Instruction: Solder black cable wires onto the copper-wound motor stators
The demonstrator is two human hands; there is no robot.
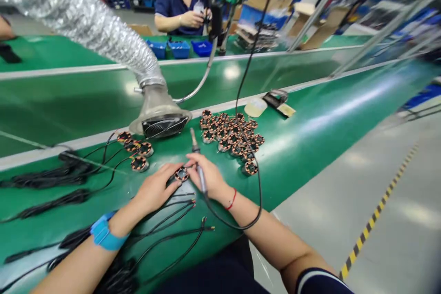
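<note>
My left hand (155, 189) has its thumb and fingers around a small ring-shaped motor stator (181, 174) with copper windings, low over the green bench. In my right hand (211, 178) is a soldering iron (201, 180), its tip pointing away from me and its cord looping over my forearm. The right fingertips also reach the stator's edge; what they pinch there is too small to make out. Below the hands lie black cables (172, 213) with stripped, coloured wire ends. Left of them, several stators (139, 163) with cables attached stand on the bench.
A cluster of stators (234, 133) stands right of the hands. A fan-fronted fume duct (155, 112) hangs ahead. Behind the cluster are a yellowish pad (255, 107) and a soldering iron stand (275, 98). Bundled black cables (51, 202) lie left. Across the bench, a co-worker (182, 4) handles parts.
</note>
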